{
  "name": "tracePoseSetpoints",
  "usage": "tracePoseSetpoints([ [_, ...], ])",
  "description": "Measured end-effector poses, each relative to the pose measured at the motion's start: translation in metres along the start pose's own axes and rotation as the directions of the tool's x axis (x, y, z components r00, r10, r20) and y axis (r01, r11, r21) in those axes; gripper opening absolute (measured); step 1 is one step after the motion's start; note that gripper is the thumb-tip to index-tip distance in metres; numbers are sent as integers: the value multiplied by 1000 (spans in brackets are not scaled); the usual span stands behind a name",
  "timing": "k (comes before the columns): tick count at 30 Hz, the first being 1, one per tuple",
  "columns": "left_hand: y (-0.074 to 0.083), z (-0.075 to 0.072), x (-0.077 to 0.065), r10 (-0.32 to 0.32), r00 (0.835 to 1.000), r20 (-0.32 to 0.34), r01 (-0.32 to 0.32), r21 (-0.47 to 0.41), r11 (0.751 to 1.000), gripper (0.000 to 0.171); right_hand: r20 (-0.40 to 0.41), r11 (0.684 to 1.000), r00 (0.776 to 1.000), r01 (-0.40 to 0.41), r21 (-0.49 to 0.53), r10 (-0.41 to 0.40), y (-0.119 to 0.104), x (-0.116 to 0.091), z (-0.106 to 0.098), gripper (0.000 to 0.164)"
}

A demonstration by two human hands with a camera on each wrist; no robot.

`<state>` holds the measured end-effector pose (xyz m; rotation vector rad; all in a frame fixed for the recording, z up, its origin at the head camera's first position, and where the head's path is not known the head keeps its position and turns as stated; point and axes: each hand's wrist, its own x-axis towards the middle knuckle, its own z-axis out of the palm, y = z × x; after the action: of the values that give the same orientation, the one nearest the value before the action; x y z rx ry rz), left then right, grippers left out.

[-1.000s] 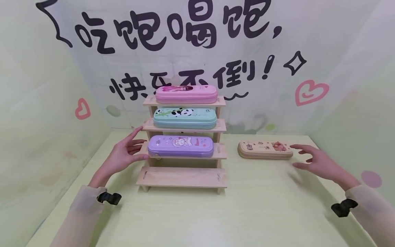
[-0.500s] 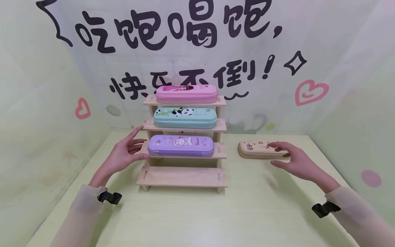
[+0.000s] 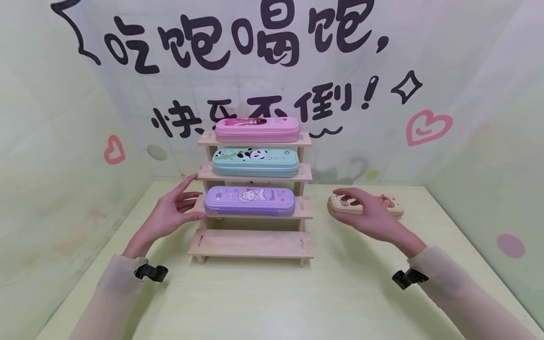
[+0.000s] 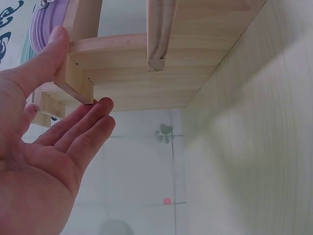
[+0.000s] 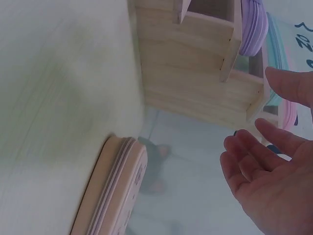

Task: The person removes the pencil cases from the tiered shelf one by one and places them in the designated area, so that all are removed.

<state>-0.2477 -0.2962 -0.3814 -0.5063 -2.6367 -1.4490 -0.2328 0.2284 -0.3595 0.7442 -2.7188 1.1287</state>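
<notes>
A stepped wooden stand (image 3: 250, 243) stands left of centre in the head view. My left hand (image 3: 166, 215) holds its left side, thumb at the front of the purple case's step and fingers behind that board's end. A purple pencil case (image 3: 248, 201) lies on this step, a mint panda case (image 3: 255, 162) one step up and a pink case (image 3: 257, 130) on top. On the table to the right lies a beige pencil case (image 3: 394, 206). Over its left part hovers my right hand (image 3: 374, 217), thumb and fingers apart; the right wrist view shows a gap between them.
The stand's lowest step (image 3: 250, 245) bears nothing. Pale table surface (image 3: 272, 302) stretches in front. A white back wall (image 3: 382, 141) with black lettering rises close behind the stand, and side walls (image 3: 51, 189) bound the table.
My right hand has moved left, from beside the beige pencil case's right end to over its left part. The case, the stand and my left hand have stayed where they were.
</notes>
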Motion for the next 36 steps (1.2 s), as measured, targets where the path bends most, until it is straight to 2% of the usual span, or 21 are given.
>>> tracePoseSetpoints([
  [5,0,0,0,1,1000,-1,-1,4,1000,109,28,999,999,-17,37,16,-16,12,15,62],
  [17,0,-1,2,0,1000,-1,0,-2,1000,109,42,999,998,35,39,-36,-48,38,46,72],
  [24,-2,-1,0,4,1000,2,-4,-16,1000,109,76,999,996,38,36,-41,-54,49,59,76],
  [36,-7,-4,2,34,999,29,-33,-27,999,107,85,1000,996,18,-8,-18,-66,58,68,79],
])
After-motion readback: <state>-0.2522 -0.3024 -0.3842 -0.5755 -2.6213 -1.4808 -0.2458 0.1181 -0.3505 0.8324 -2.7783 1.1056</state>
